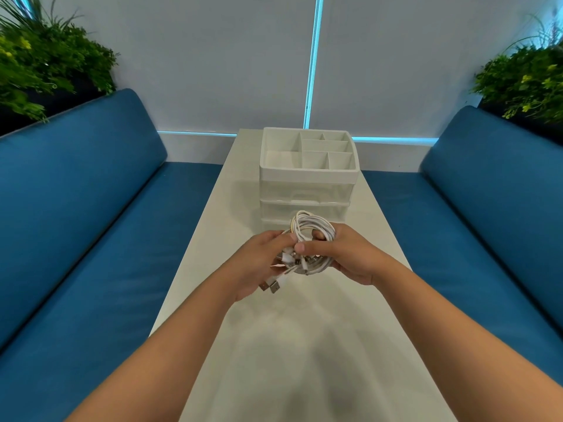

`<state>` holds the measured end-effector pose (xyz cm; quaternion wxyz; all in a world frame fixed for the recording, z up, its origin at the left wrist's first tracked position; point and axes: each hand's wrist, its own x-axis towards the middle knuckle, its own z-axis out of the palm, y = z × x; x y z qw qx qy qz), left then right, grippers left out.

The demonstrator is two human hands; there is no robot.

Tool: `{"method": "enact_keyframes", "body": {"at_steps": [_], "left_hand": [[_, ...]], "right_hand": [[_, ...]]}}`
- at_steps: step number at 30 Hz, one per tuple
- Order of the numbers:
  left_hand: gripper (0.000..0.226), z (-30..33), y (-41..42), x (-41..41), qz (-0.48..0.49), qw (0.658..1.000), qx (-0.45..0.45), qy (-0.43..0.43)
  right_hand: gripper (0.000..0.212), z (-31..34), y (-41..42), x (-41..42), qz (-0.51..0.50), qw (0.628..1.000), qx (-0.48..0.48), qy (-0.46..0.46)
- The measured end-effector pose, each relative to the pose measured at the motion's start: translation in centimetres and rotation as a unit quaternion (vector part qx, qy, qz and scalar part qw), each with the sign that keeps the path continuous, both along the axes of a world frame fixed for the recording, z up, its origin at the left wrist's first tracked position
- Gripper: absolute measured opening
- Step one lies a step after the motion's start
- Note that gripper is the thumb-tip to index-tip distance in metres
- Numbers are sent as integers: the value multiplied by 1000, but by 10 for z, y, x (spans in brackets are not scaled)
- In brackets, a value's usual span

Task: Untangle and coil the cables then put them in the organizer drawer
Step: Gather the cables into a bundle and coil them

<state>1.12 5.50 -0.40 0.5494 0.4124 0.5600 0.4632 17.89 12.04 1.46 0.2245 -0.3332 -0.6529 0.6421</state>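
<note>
Cables (pixel 307 239), white and bundled in loops, sit clutched between both hands above the middle of the table (pixel 304 345): the left hand (pixel 262 263) curls round the plug ends, the right hand (pixel 341 254) pinches the coils. Just beyond, toward the far edge, stands the organizer (pixel 307 175), its drawers closed.

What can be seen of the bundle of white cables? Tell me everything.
The bundle of white cables is a loose coil of several thin, glossy, plastic-sheathed cords, held in the air above the white table, just in front of the white organizer. The right hand grips the loops, thumb across them; the left hand holds the hanging ends. Several connector ends, some USB plugs with metal tips, dangle from the lower left.
</note>
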Motion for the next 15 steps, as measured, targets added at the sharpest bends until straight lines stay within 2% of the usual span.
{"method": "enact_keyframes", "body": {"at_steps": [3,6,10,15], "left_hand": [[28,-3,-2,1,8,1000,26,-11],[28,-7,1,3,35,999,32,14],[23,-9,4,6,58,996,31,52],[11,-14,5,3,55,995,33,80]], "right_hand": [[34,-1,0,1,-5,1000,-16,9],[36,-4,1,-1,-17,1000,-9,6],[33,-8,2,-8,-52,998,30,-12],[28,-11,-1,-15,-92,984,129,-78]]}}
